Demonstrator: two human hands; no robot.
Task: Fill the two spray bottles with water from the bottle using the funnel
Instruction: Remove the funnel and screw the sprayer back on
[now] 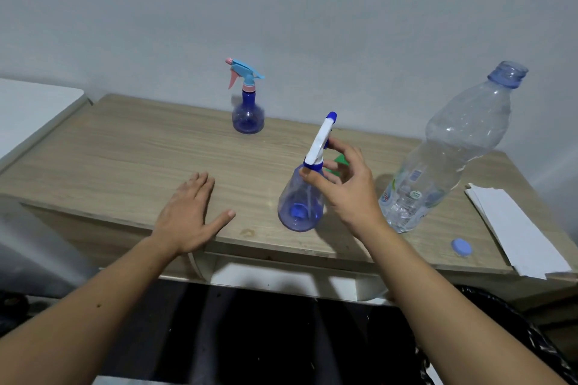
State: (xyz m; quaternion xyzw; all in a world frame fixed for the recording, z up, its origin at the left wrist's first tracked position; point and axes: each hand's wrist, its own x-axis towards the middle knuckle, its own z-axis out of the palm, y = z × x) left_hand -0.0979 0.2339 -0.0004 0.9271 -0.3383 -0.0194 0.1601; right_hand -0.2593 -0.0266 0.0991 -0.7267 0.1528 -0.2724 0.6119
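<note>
We take the near spray bottle (301, 197) as our landmark; it stands close to the front edge of the wooden bench (125, 147). Our right hand (344, 187) is at its neck, the grip pinching the blue collar under the white trigger head (320, 142), thumb on the near side and fingers curled behind. The head leans up and away from us, its blue nozzle tip at the top. Our left hand (187, 216) lies to the left of this bottle, its grip spread, palm down, fingers straight on the bench top and holding nothing.

Behind the landmark and to its left, near the wall, stands the second spray bottle (248, 117), with a light blue and pink trigger head screwed on. Just behind our right hand we see a bit of the green funnel (341, 161), mostly hidden. To the right of the landmark stands the large clear water bottle (447, 153), uncapped, with water in its lower part. Its blue cap (461, 247) lies on the bench in front of it, near the edge. Further right lie some white paper sheets (513, 228).
</note>
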